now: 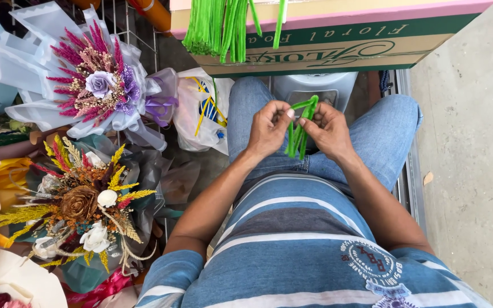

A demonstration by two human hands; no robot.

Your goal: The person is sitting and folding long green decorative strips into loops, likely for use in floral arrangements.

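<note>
**Hidden and Cropped Areas**

The green stems are partly covered by the fingers of the left hand and right hand; their grip points cannot be seen. The cardboard box and green stick bundle are cut off by the top edge. The cream bouquet is cropped at the bottom-left corner.

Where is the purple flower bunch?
In the head view, the purple bouquet sits at the upper left, above the orange and yellow bouquet and left of the white plastic bag.

Held stems between both hands over lap; box ahead with more stems on it, bouquets off left.
</note>
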